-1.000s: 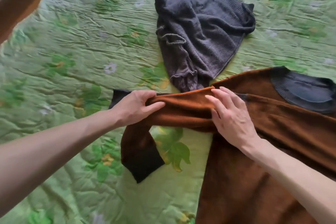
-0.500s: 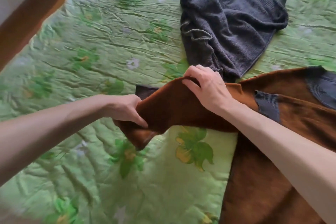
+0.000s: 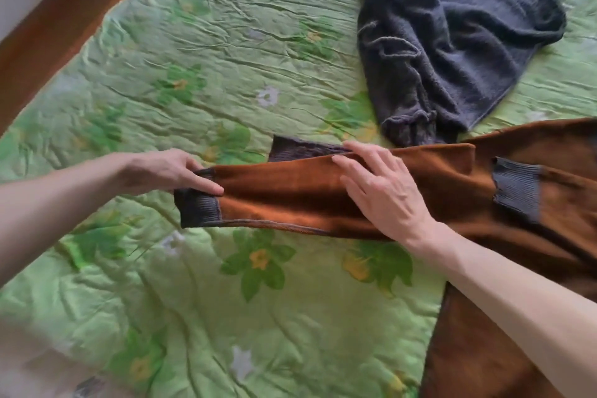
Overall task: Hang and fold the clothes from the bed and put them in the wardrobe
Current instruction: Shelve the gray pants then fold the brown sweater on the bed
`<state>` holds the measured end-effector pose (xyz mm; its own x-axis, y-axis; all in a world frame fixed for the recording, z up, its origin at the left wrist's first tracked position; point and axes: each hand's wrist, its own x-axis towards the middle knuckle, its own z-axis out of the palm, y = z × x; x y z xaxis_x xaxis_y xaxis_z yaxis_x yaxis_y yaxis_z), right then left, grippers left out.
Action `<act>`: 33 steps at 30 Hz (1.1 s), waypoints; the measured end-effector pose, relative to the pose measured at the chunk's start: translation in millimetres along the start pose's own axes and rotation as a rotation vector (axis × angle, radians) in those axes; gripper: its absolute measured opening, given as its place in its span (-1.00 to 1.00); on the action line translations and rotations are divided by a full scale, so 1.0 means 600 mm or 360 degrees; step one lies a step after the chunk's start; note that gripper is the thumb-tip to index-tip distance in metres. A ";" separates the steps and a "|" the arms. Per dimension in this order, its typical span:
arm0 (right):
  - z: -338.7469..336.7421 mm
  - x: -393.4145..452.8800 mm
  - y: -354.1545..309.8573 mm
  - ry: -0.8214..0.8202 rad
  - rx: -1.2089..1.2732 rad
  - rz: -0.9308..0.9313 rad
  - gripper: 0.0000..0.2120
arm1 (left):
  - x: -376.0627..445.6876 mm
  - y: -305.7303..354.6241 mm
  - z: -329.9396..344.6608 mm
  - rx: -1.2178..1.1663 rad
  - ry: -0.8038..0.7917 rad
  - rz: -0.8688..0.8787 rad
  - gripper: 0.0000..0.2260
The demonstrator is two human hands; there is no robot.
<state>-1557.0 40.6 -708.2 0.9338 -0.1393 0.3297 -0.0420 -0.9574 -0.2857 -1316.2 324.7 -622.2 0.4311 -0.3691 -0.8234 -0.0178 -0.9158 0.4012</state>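
Two bare forearms, no sleeves in view. left hand (image 3: pixel 161 171), right hand (image 3: pixel 384 194): no rings, watch or gloves.

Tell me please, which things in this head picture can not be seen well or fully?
- Brown sweater: its body runs off the right and bottom edges; the right forearm covers part.
- Left hand grip on the dark cuff: the fingers under the cloth are hidden.
- Grey knit garment: crumpled, so its type is unclear.
- Bottom left corner: blurred, nothing readable.
- Wardrobe: not in view.
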 end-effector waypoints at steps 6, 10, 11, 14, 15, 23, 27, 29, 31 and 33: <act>0.054 -0.044 -0.015 -0.0812 -0.0198 0.0127 -0.33 | -0.016 -0.018 0.023 -0.0314 -0.0011 0.0077 -0.74; 0.028 -0.024 -0.029 -0.0905 -0.0064 0.0172 -0.28 | -0.029 0.021 0.056 -0.0740 0.0018 0.0150 -0.81; 0.017 -0.022 -0.036 -0.0911 0.0043 0.0157 -0.23 | -0.036 0.038 0.068 -0.0848 0.0013 0.0165 -0.81; -0.017 -0.027 -0.073 -0.0907 0.0454 0.0075 -0.03 | -0.061 0.099 0.108 -0.1057 -0.0079 0.0275 -0.84; -0.030 -0.031 -0.088 -0.0861 0.0591 0.0076 0.03 | -0.068 0.124 0.122 -0.1096 -0.0116 0.0318 -0.79; -0.149 -0.105 -0.091 0.0257 0.1533 0.1025 -0.19 | -0.124 0.302 0.238 -0.1087 -0.0975 0.0413 -0.43; -0.184 -0.141 -0.013 0.0343 0.1622 0.1041 -0.56 | -0.125 0.378 0.298 -0.1156 -0.0717 0.0404 -0.41; -0.215 -0.151 0.021 0.0444 0.1634 0.1017 -0.62 | -0.106 0.409 0.323 -0.1085 -0.0280 0.0480 -0.51; -0.254 -0.154 0.052 0.0583 0.1650 0.0997 -0.61 | -0.082 0.427 0.348 -0.0906 0.0169 0.0669 -0.65; -0.291 -0.164 0.085 0.0737 0.1704 0.1010 -0.61 | -0.045 0.430 0.368 -0.0543 0.0526 0.0950 -0.80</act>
<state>-1713.0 -39.0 -598.1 0.6410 -0.7623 0.0898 0.0756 -0.0536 -0.9957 -1531.5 63.5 -584.9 0.6843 -0.6707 -0.2862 -0.0763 -0.4562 0.8866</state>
